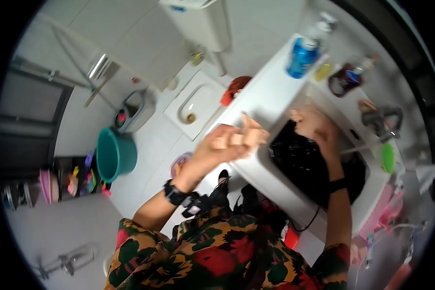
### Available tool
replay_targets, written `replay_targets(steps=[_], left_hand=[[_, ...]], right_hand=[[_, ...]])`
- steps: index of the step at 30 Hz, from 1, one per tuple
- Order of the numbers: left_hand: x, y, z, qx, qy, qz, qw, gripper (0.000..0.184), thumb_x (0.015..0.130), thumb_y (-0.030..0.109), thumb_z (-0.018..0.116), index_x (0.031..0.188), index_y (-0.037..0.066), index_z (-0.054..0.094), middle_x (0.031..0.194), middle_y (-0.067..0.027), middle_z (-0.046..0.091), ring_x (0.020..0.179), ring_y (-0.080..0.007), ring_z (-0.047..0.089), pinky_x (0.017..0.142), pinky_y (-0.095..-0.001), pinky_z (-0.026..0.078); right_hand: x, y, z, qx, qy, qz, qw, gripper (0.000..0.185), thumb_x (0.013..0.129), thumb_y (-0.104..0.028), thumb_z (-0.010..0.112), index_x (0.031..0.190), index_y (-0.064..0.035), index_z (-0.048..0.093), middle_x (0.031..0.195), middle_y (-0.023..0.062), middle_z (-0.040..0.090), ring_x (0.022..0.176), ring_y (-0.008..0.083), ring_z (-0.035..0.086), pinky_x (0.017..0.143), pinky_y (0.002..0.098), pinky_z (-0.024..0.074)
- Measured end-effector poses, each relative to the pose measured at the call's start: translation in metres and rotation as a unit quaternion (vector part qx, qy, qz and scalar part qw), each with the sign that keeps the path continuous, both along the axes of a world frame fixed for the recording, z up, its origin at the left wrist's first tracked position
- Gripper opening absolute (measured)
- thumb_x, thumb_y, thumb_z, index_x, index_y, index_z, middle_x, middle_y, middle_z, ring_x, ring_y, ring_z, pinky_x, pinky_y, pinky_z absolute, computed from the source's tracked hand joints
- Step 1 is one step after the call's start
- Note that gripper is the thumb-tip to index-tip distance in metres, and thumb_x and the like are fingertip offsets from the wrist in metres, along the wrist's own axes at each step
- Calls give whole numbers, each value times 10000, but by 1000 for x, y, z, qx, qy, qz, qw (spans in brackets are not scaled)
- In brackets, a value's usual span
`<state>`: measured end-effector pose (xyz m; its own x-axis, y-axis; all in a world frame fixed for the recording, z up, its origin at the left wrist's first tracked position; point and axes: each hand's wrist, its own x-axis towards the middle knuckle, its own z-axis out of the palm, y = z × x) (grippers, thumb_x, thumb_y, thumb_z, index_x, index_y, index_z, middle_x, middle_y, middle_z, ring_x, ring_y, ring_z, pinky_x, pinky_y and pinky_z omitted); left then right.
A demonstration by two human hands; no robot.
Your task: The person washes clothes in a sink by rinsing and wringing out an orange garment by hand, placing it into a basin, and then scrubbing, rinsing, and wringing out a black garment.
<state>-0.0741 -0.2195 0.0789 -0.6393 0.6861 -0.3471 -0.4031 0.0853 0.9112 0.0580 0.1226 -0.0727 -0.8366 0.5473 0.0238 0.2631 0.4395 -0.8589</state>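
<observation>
My left hand point(222, 145), wearing a black wristband, is raised over the sink's front rim with its fingers curled. A pale peach-coloured lump point(253, 134) shows at its fingertips, too blurred to name. Down in the white sink point(261, 169), my right hand point(327, 140) grips a smooth, rounded peach-coloured thing point(310, 120) near the back wall; its kind cannot be made out. Shiny black wet material point(299, 157) fills much of the basin below and around the right wrist, which also has a black band.
A blue pump bottle point(299, 57), a yellow soap bar point(323, 71) and a dark pump bottle point(344, 80) stand along the counter. The faucet point(382, 118) is at the right. Left on the floor are a squat toilet point(198, 99) and a teal bucket point(123, 153).
</observation>
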Motion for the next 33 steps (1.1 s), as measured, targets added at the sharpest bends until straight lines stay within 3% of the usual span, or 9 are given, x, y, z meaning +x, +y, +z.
replay_targets(steps=[3, 7, 10, 12, 14, 15, 21, 28, 33], left_hand=[[-13, -92, -12, -135, 61, 150, 978, 523, 697, 234, 701, 1099, 9, 454, 888, -75, 580, 766, -140, 591, 610, -215, 495], [3, -189, -71, -314, 55, 250, 914, 532, 682, 241, 718, 1091, 15, 464, 788, -30, 585, 671, -73, 543, 480, -168, 370], [18, -245, -146, -382, -8, 293, 877, 657, 640, 212, 762, 1139, -44, 419, 968, -124, 578, 854, -161, 582, 694, -234, 484], [32, -285, -213, -381, 74, 298, 872, 734, 620, 243, 770, 1174, -64, 400, 1040, -188, 553, 961, -233, 554, 779, -292, 467], [35, -296, -214, -539, 45, 201, 816, 723, 655, 284, 713, 1212, -47, 392, 1196, -217, 458, 1077, -288, 483, 887, -349, 404], [32, -300, -216, -543, 52, 187, 817, 700, 654, 279, 710, 1197, -49, 415, 1185, -221, 471, 1067, -295, 492, 883, -356, 406], [-24, -252, -197, -427, 131, 246, 860, 456, 698, 181, 654, 1068, -51, 525, 1048, -178, 568, 1001, -252, 529, 841, -336, 424], [-37, -71, -56, -200, 225, 179, 937, 292, 757, 21, 572, 1049, 18, 552, 1061, -84, 555, 963, -162, 523, 780, -260, 436], [11, 28, -36, -79, 345, 5, 935, 294, 737, -6, 590, 1024, 50, 559, 1073, -61, 547, 960, -147, 527, 722, -247, 456]], right_hand=[[-33, -11, 16, 120, -69, 99, 985, 631, 738, -161, 621, 1275, -20, 322, 1309, 138, 338, 1145, 261, 404, 973, 361, 306], [-40, -4, -31, 314, -177, 91, 928, 531, 777, -241, 566, 1226, -25, 384, 1232, 175, 420, 1075, 317, 460, 923, 385, 341], [-40, 0, -26, 265, -286, 40, 920, 442, 793, -189, 490, 1210, -49, 441, 1151, 192, 486, 1069, 320, 455, 911, 361, 351], [-26, 10, -33, 209, -260, -15, 943, 434, 841, -362, 414, 1010, 13, 550, 959, 223, 564, 957, 356, 514, 811, 402, 389], [-26, -4, 8, 186, -313, -82, 928, 275, 791, -151, 445, 980, 5, 570, 924, 211, 582, 867, 366, 530, 770, 411, 403], [-14, 5, 12, 113, -225, -111, 961, 247, 770, -142, 468, 924, 22, 571, 870, 207, 595, 808, 354, 551, 717, 403, 420], [13, -14, 123, -215, -8, -227, 950, 331, 697, -31, 578, 1018, 40, 536, 899, 75, 599, 782, 140, 566, 689, 247, 445], [40, -26, 186, -158, 44, -232, 959, 350, 721, -60, 592, 1047, 32, 507, 933, 87, 592, 803, 139, 573, 705, 240, 454], [90, 18, 73, 65, -109, -211, 969, 578, 705, -248, 660, 1155, 23, 419, 1028, 170, 558, 931, 309, 551, 815, 334, 435]])
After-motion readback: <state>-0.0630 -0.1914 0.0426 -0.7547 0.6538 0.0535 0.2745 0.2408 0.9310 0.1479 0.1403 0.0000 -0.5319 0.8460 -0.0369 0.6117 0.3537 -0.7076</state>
